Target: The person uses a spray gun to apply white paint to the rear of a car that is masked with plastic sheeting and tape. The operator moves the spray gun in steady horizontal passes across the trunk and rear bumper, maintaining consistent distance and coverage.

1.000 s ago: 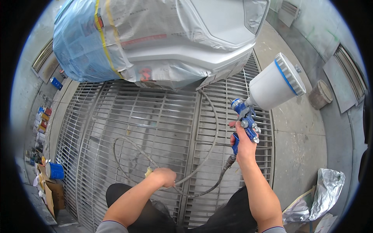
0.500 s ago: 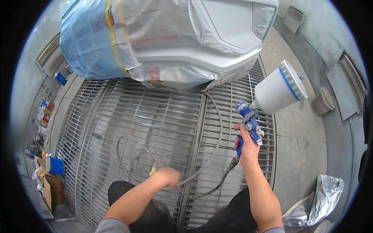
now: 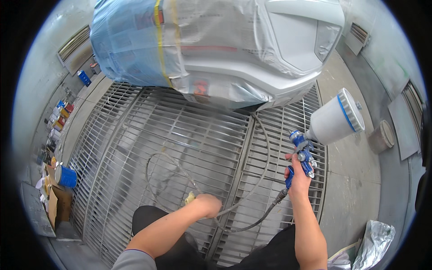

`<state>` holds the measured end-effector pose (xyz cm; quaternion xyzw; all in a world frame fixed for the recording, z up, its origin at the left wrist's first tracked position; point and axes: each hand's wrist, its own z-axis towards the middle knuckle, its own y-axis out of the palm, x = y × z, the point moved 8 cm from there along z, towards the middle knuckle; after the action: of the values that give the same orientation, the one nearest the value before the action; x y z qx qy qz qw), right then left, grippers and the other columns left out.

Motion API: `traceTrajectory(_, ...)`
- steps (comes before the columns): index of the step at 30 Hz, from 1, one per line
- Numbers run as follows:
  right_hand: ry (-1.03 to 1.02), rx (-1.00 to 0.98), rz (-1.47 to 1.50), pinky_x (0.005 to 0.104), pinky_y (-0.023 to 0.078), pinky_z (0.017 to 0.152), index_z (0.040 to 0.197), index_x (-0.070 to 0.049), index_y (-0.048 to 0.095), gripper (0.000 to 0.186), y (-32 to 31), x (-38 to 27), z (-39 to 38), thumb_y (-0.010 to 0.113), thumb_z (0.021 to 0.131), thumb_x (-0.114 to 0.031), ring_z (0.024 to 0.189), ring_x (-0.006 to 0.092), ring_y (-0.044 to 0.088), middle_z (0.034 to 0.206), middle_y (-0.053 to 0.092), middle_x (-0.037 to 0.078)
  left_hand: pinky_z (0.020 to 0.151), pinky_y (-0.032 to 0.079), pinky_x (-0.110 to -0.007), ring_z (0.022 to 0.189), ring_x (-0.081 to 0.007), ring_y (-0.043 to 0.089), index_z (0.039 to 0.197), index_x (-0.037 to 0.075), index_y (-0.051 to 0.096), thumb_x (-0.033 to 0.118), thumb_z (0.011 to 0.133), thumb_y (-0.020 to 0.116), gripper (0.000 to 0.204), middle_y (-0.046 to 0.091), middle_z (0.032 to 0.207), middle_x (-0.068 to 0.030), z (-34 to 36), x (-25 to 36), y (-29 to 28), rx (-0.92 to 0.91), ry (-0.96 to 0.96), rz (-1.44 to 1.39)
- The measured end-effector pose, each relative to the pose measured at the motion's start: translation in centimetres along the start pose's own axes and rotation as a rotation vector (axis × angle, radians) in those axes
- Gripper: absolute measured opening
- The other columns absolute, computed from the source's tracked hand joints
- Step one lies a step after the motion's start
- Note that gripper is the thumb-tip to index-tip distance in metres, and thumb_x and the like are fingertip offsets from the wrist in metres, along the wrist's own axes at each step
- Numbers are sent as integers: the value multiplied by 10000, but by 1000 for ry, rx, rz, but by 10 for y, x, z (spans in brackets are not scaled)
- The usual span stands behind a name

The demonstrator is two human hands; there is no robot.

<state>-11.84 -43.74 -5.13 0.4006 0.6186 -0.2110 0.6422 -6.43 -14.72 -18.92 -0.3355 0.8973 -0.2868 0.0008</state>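
My right hand [image 3: 299,178] is wrapped round the handle of a blue spray gun [image 3: 302,150], to the right of centre. A large white paint cup [image 3: 334,119] with a blue ring sits on the gun, tilted to the upper right. From the handle's base a grey air hose [image 3: 245,229] sags toward my left hand [image 3: 208,206], which is closed low in the middle. A crumpled pale yellow cloth [image 3: 190,197] pokes out of it. Hose loops pass right by that hand; whether its fingers also grip them is hidden. Ahead stands a white vehicle body [image 3: 225,74], partly masked.
Blue film [image 3: 126,49] and silvery sheeting cover much of the vehicle. Hose loops lie over the metal floor grating [image 3: 130,148]. Cans, a blue tin [image 3: 66,176] and a cardboard box [image 3: 60,202] line the left wall. At right are a bucket [image 3: 381,136] and crumpled foil [image 3: 374,243].
The whole view has swung, so vehicle, floor and walls now appear further right. Both hands keep their hold, and the spray gun sits slightly lower in the picture.
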Motion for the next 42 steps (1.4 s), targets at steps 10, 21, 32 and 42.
traceTrajectory(10, -61, -121, -294, 271, 450, 508, 969, -3, 760, 186, 17, 10, -2, 748, 989, -187, 545, 104, 580, 657, 622, 18, 866, 609, -479, 1094, -356, 756, 1124, 52, 819, 152, 869, 771, 278, 789, 1156, -162, -41, 9, -34, 145, 22, -127)
traceTrajectory(21, -83, 44, -116, 253, 448, 483, 963, -37, 699, 182, 96, 27, -31, 735, 1019, -206, 535, 93, 565, 839, 696, 32, 884, 616, -441, 1118, -335, 759, 1174, 89, 819, 149, 889, 732, 304, 788, 1210, -121, -58, -7, -20, 176, 33, -142)
traceTrajectory(32, -168, -296, -177, 255, 452, 498, 972, -18, 739, 219, 276, 28, -61, 747, 1024, -230, 544, 101, 584, 714, 654, 33, 884, 613, -437, 1135, -327, 758, 1143, 97, 833, 140, 856, 759, 300, 791, 1213, -127, -35, -55, -8, 150, 9, -231)
traceTrajectory(42, -264, -75, -169, 249, 472, 504, 973, -26, 749, 148, 250, 19, -50, 755, 1006, -170, 560, 81, 600, 784, 714, 30, 881, 617, -439, 1128, -321, 760, 1141, 109, 835, 151, 843, 775, 307, 793, 1208, -121, -22, -51, -3, 153, 70, -234)
